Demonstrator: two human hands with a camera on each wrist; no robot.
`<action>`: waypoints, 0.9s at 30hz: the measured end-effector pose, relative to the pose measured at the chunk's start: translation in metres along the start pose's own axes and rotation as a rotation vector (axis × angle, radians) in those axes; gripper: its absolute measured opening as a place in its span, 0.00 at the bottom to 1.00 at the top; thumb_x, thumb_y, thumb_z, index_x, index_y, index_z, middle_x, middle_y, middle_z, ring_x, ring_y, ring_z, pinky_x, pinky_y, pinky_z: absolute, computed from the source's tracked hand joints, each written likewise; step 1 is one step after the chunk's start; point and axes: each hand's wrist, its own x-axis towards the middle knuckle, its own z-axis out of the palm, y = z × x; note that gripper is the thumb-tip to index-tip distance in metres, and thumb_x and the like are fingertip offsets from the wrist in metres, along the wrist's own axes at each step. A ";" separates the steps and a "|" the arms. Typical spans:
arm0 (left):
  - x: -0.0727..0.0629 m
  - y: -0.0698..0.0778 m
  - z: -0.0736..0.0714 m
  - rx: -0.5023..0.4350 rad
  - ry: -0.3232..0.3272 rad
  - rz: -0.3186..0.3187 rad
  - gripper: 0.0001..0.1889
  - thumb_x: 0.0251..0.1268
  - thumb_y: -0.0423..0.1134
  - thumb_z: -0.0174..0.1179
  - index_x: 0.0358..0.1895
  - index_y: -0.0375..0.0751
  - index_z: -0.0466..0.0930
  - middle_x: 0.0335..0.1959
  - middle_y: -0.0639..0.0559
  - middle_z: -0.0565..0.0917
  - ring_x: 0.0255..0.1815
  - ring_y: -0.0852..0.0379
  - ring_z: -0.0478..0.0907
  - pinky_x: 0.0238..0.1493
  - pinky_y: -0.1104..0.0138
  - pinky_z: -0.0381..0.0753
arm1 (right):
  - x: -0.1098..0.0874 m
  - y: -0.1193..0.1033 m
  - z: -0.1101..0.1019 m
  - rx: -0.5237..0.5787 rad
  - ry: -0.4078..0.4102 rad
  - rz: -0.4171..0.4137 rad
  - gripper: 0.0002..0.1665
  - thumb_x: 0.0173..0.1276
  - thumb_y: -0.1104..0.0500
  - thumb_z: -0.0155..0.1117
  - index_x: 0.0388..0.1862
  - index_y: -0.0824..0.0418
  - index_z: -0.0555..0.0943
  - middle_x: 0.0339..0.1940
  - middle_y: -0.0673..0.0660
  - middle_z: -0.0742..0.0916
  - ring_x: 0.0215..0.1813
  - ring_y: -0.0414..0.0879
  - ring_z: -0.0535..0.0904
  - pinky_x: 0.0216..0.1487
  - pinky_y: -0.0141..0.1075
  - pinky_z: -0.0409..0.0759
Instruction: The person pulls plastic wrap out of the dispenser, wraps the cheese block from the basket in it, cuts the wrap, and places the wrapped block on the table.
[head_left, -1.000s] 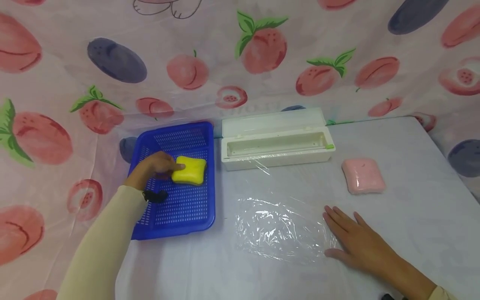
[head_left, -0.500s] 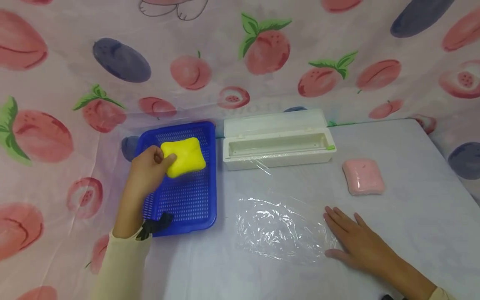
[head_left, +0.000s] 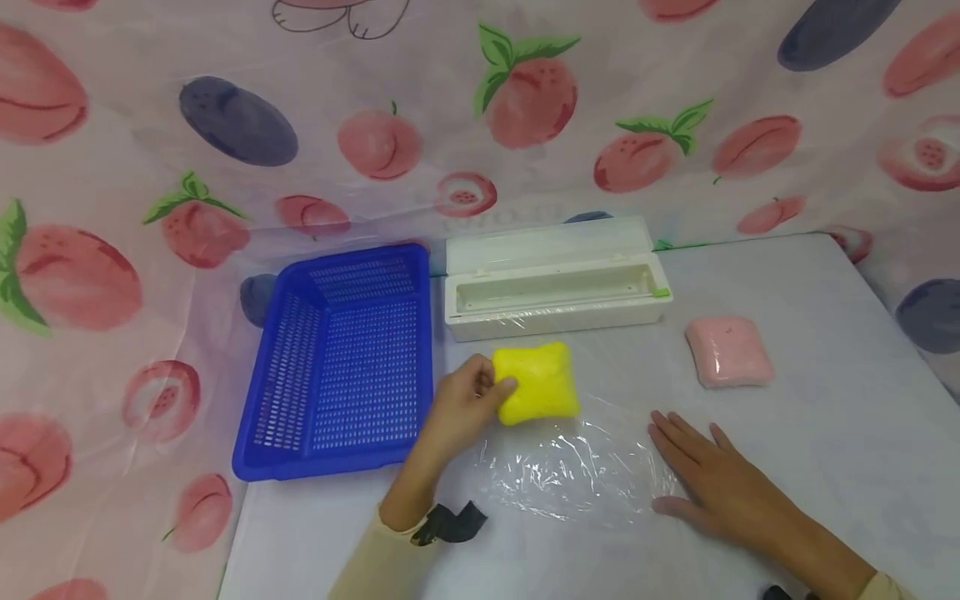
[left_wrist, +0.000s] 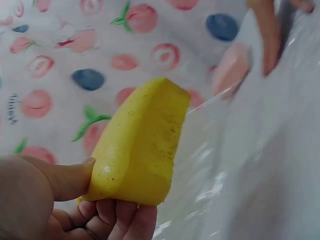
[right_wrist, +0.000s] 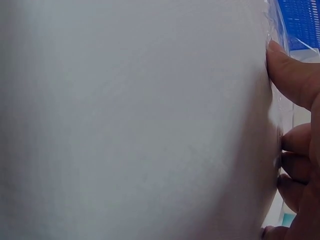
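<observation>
My left hand (head_left: 467, 408) pinches a yellow sponge-like block (head_left: 537, 383), pillow-shaped, by its left edge, thumb on top. The block is held over the far part of a sheet of cling film (head_left: 555, 475) on the table. In the left wrist view, the thumb lies on one face of the yellow block (left_wrist: 135, 150) and the fingers curl under it; its side looks pitted. With straight fingers, my right hand (head_left: 723, 492) rests on the film's right edge. In the right wrist view, that hand's thumb (right_wrist: 292, 75) and fingertips touch the film.
A blue slotted basket (head_left: 251, 450) stands at the left. Behind the film sits a white cling film dispenser (head_left: 558, 318) with its lid up and a green slider at its right end. A pink block (head_left: 727, 352), shiny as if wrapped, lies at the right. Fruit-patterned cloth hangs behind.
My left hand has lifted the yellow block out of the blue basket and carried it right, over the cling film. My right hand has stayed on the film's edge.
</observation>
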 end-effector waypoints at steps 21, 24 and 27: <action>-0.005 -0.046 0.089 0.069 -0.116 -0.121 0.15 0.69 0.48 0.66 0.32 0.45 0.70 0.20 0.58 0.70 0.22 0.62 0.67 0.24 0.71 0.66 | 0.002 -0.001 0.005 0.001 -0.006 -0.002 0.59 0.60 0.26 0.67 0.80 0.58 0.63 0.82 0.57 0.66 0.81 0.60 0.60 0.74 0.70 0.57; -0.007 -0.043 0.088 0.083 -0.095 -0.121 0.16 0.67 0.49 0.67 0.31 0.45 0.71 0.19 0.58 0.72 0.21 0.62 0.67 0.23 0.71 0.67 | 0.003 -0.001 0.004 0.002 -0.015 0.005 0.60 0.59 0.26 0.67 0.80 0.57 0.63 0.83 0.57 0.66 0.81 0.60 0.60 0.73 0.70 0.58; -0.007 -0.042 0.088 0.101 -0.082 -0.139 0.17 0.66 0.50 0.68 0.29 0.45 0.72 0.19 0.58 0.72 0.21 0.62 0.68 0.23 0.71 0.67 | 0.005 -0.001 0.002 0.000 -0.035 0.015 0.60 0.58 0.25 0.66 0.80 0.57 0.63 0.82 0.57 0.66 0.81 0.60 0.60 0.73 0.71 0.58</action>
